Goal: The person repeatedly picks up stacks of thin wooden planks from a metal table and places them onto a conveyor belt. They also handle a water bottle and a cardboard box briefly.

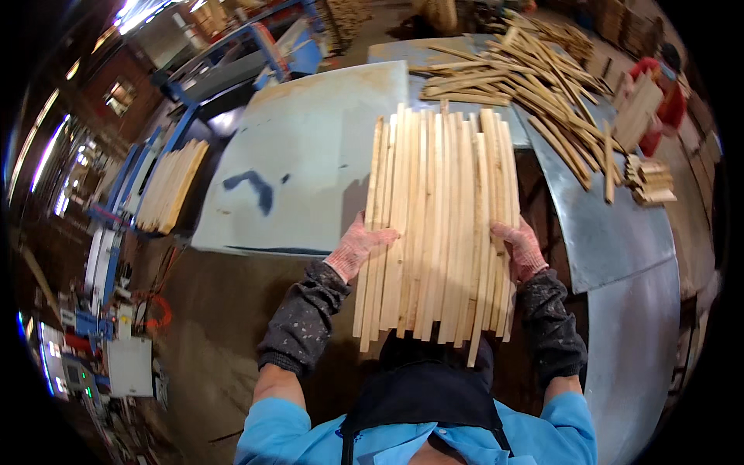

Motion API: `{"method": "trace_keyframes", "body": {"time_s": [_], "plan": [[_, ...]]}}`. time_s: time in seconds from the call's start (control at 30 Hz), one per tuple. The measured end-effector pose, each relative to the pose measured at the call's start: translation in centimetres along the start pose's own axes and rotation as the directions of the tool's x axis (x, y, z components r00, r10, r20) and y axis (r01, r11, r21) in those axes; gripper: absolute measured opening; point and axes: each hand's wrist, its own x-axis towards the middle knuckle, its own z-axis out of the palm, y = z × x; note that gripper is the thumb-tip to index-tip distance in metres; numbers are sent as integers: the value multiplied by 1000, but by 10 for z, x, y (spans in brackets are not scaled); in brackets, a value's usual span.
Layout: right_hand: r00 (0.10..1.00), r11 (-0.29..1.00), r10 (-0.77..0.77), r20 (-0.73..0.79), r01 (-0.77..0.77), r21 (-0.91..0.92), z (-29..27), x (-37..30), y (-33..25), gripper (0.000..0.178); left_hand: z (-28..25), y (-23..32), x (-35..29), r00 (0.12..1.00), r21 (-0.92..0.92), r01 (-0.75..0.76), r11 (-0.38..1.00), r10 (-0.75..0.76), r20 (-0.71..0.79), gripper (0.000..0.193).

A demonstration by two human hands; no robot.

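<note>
Both gloved hands clamping wood strip bundle from opposite sides: left hand [360,246] pressing left flank, right hand [523,246] pressing right, thumbs lying over top face. Bundle [438,232] sitting between hands in front of torso, far end overlapping pale table [310,155] in view; can't tell if table is bearing any weight. Ends running uneven, one strip [473,341] poking out nearest body. Tips: squeeze evenly inward, hold bundle level, watch middle strips for slipping.
</note>
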Motion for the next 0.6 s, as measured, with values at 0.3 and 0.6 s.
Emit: {"method": "trace_keyframes", "body": {"time_s": [0.3,0.6], "plan": [[927,951,273,257,-220,-217,43,85,69,53,-54,-50,-58,928,-68,183,981,-195,-317,77],[945,984,148,291,-109,-144,69,177,168,55,-140,-114,4,962,20,-2,1000,7,-272,77]]}}
